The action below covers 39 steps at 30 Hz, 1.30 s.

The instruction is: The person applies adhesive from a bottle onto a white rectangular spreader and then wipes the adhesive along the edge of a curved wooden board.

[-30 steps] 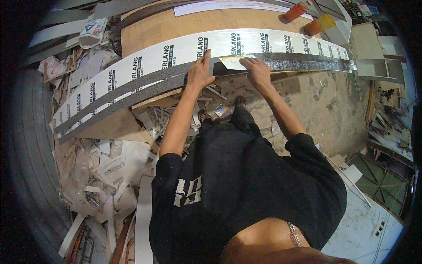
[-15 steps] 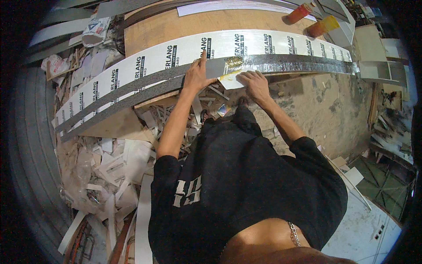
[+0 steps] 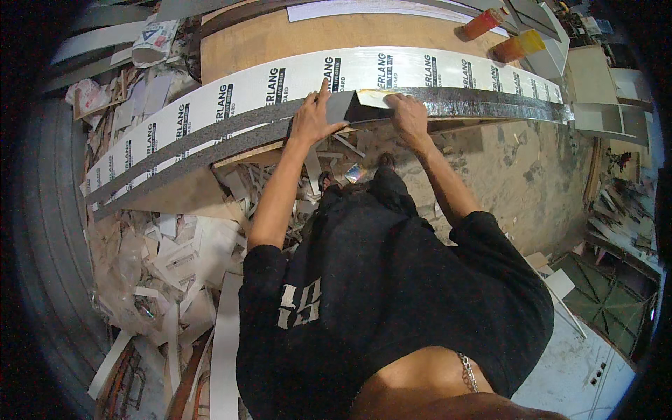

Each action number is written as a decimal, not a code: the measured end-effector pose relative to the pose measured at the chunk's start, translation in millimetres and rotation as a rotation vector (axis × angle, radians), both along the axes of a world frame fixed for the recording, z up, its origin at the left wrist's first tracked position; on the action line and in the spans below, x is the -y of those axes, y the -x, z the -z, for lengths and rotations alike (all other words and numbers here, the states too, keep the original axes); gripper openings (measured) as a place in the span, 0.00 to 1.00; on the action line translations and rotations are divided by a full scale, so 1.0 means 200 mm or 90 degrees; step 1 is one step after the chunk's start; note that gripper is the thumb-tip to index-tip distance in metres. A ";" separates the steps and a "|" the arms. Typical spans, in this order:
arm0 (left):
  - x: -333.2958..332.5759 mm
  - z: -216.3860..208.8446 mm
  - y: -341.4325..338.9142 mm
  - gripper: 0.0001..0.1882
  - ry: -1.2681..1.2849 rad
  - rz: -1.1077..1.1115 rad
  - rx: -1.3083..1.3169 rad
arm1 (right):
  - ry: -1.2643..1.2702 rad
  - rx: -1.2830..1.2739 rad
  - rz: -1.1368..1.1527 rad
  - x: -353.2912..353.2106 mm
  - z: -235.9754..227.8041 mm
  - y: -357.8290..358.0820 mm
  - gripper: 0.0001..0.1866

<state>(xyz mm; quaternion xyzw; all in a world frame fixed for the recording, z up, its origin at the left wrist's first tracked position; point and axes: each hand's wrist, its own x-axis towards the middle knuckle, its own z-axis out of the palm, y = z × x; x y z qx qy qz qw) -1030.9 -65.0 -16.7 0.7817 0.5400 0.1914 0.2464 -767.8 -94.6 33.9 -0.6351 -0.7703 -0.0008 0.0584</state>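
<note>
A long white board (image 3: 241, 87) with printed lettering lies across the bench, and grey strips (image 3: 245, 136) run along its near side. My left hand (image 3: 310, 120) presses on the grey strips left of centre, fingers apart, index finger reaching onto the white board. My right hand (image 3: 409, 115) pinches a small white spreader card (image 3: 374, 99) with yellowish smears. The card stands tilted over the strip, just right of my left hand. To the right, the strip surface (image 3: 497, 107) looks wet and shiny. My right fingertips are partly hidden behind the hand.
A red bottle (image 3: 483, 24) and a yellow-orange jar (image 3: 518, 46) lean at the bench's far right. Below left, offcuts and scraps (image 3: 189, 259) cover the floor. A grey box-like piece (image 3: 609, 120) stands beyond the board's right end.
My right hand has moved the card forward from the strip's near edge onto the strip and tilted it up. My left hand stays in nearly the same place.
</note>
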 end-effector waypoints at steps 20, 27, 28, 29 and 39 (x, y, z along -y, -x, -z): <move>-0.02 -0.02 0.11 0.66 0.021 0.020 -0.004 | 0.063 -0.106 -0.048 0.26 -0.17 0.02 0.23; -0.01 -0.05 0.21 0.66 0.015 0.014 -0.010 | -0.044 -0.028 -0.061 0.05 -0.04 0.14 0.24; 0.00 -0.06 0.20 0.66 0.015 0.011 -0.017 | -0.064 -0.023 -0.061 0.04 -0.01 0.14 0.24; 0.00 -0.07 0.19 0.67 0.023 0.011 -0.016 | -0.084 -0.017 -0.060 0.03 0.03 0.14 0.23; -0.01 -0.02 0.20 0.70 0.026 0.023 -0.006 | -0.013 0.013 -0.086 0.23 0.04 0.20 0.19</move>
